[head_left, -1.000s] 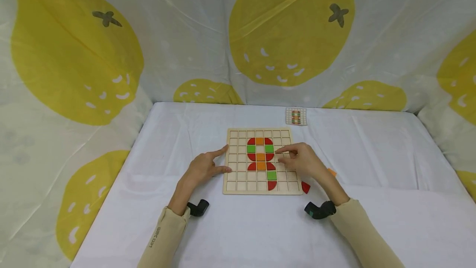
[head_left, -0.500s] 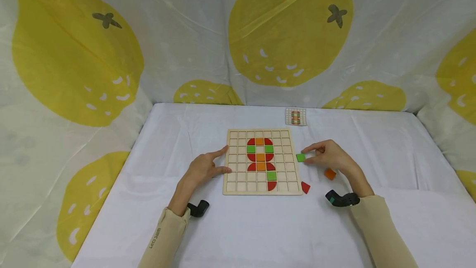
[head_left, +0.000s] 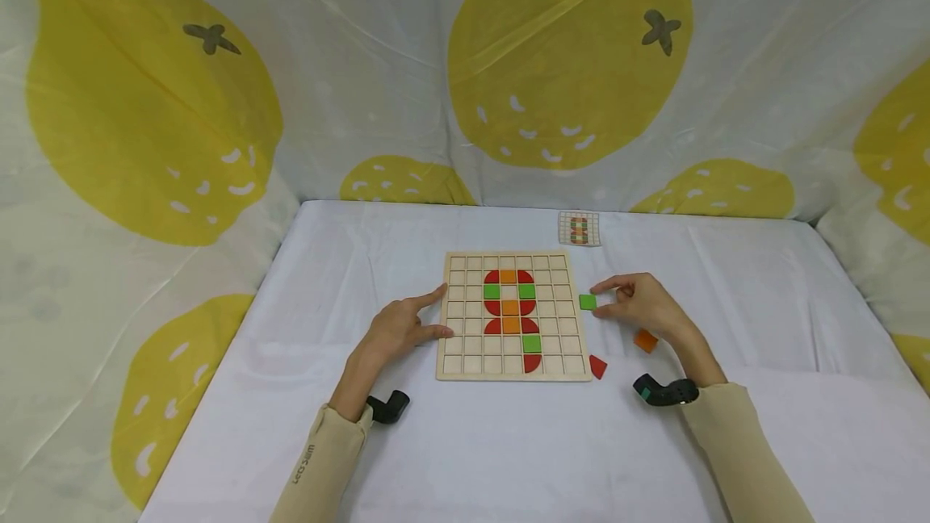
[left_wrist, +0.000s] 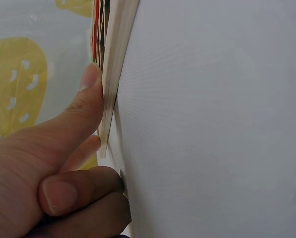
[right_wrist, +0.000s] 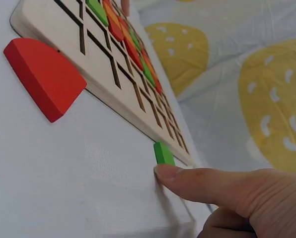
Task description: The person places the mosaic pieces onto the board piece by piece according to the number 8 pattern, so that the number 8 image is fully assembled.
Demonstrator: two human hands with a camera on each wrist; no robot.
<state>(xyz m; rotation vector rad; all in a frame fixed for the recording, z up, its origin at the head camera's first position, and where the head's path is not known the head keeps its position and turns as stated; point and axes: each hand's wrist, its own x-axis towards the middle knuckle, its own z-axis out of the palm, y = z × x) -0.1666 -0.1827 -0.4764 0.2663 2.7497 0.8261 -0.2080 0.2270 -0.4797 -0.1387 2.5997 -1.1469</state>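
Note:
A wooden grid board (head_left: 465,363) lies flat on the white table, with red, orange and green pieces set in its slots. My left hand (head_left: 395,326) touches the board's left edge with thumb and index finger spread apart; its other fingers are curled in the left wrist view. Just past the right edge, my right hand (head_left: 645,302) pinches a green square tile (head_left: 587,302) between thumb and index finger. In the right wrist view the green tile (right_wrist: 164,153) appears beyond the thumb tip, which covers part of it.
A red quarter-round piece (head_left: 598,366) lies by the board's lower right corner. An orange square tile (head_left: 645,340) lies under the right wrist side. Behind the board is a small pattern card (head_left: 579,228). A lemon-print cloth (head_left: 363,103) hangs at the back.
My right hand has moved right, off the board, and now pinches the green tile, which has shifted slightly away from me. The orange tile has come into fuller view. My left hand stays put.

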